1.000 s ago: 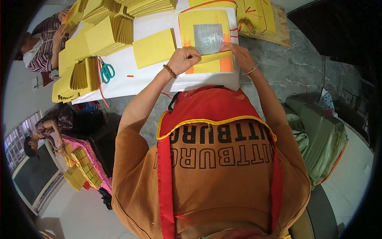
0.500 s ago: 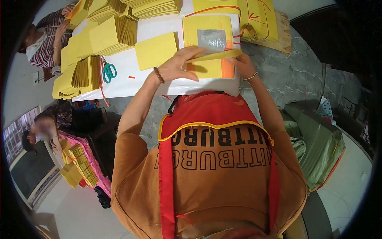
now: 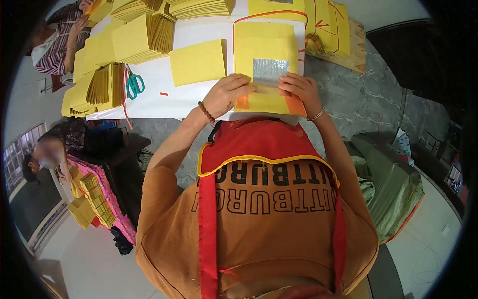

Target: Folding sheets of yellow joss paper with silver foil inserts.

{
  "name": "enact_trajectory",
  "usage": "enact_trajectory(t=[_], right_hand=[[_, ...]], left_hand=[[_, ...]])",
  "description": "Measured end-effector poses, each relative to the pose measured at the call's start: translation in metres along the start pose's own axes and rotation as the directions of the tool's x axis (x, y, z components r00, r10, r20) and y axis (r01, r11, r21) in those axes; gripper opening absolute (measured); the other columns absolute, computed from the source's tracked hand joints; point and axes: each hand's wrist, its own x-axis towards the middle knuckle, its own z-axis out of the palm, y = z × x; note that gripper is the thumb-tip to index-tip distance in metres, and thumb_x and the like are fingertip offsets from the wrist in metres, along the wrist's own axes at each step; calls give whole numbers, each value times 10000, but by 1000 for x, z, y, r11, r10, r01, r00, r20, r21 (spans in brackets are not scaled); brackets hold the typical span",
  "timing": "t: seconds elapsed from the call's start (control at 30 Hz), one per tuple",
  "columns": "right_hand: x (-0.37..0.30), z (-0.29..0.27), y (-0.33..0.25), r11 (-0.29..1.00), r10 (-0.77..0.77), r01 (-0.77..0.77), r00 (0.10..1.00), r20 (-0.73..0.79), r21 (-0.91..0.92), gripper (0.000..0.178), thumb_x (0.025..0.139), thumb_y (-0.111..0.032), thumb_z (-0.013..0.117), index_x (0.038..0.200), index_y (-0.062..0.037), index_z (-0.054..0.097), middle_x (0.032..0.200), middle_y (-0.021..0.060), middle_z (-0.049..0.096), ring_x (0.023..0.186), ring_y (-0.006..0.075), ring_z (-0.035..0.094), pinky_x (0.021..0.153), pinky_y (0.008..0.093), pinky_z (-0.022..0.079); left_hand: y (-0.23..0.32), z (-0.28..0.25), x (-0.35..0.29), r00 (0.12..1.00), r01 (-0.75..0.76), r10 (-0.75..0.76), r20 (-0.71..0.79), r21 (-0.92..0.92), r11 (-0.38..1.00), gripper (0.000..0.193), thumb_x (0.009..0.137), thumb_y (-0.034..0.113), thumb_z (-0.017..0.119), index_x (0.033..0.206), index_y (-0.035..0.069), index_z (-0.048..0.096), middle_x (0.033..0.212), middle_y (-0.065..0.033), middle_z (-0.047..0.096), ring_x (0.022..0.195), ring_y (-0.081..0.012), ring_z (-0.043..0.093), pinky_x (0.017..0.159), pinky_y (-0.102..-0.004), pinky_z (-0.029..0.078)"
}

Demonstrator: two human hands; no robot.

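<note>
Right in front of me at the table's near edge lies a stack of yellow paper [image 3: 264,45]. Its top sheet carries a silver foil patch [image 3: 270,69], and orange shows at its near corners. My left hand [image 3: 230,94] is closed at the sheet's left side, fingers together on its edge. My right hand [image 3: 302,93] grips the right side beside the foil, its fingertips on the paper and the thumb mostly hidden. Between the hands the paper looks bent in a low fold. A single yellow packet [image 3: 198,62] lies flat to the left of the stack.
Teal-handled scissors [image 3: 134,85] and a small red strip [image 3: 164,93] lie on the white table cover [image 3: 149,107]. Fanned yellow bundles [image 3: 142,37] fill the table's left. Red-tied yellow bundles [image 3: 328,30] stand at far right. Another person [image 3: 57,45] works at far left, another [image 3: 55,154] below.
The raised flap of the sheet has come down toward me, and the foil patch now shows lower and nearer. Both hands have moved nearer to me and lie lower on the paper.
</note>
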Motion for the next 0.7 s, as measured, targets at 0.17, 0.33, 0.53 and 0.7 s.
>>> enact_trajectory(t=[0.17, 0.33, 0.53, 0.7], right_hand=[[3, 16, 9, 836, 339, -312, 941, 23, 451, 276, 786, -280, 643, 998, -104, 640, 965, 56, 661, 915, 243, 626, 758, 345, 466], [23, 16, 6, 514, 685, -663, 699, 206, 544, 371, 800, -303, 649, 1052, -35, 600, 938, 102, 656, 838, 197, 639, 728, 305, 485], [27, 29, 8, 446, 746, -503, 666, 3, 741, 526, 765, -222, 695, 1225, -52, 506, 979, 95, 659, 858, 152, 626, 751, 283, 480], [27, 29, 8, 481, 724, -593, 684, 89, 645, 486, 800, -127, 679, 1246, -16, 519, 1096, 95, 604, 913, 91, 565, 763, 221, 461]], left_hand=[[3, 6, 20, 934, 344, -344, -97, -15, 939, 143, 849, 109, 534, 951, 20, 583, 827, -168, 632, 778, -298, 619, 658, -388, 488], [-21, 21, 42, 723, 635, -672, -158, -229, 737, 367, 902, 363, 493, 797, 11, 506, 578, -173, 562, 551, -354, 569, 527, -427, 446], [-30, 20, 50, 635, 725, -766, -100, -267, 635, 347, 847, 335, 560, 787, -7, 561, 625, -188, 583, 576, -339, 578, 537, -418, 446], [-35, 20, 53, 584, 754, -811, -31, -349, 556, 327, 816, 308, 593, 778, -16, 599, 630, -171, 595, 567, -305, 580, 544, -396, 447]])
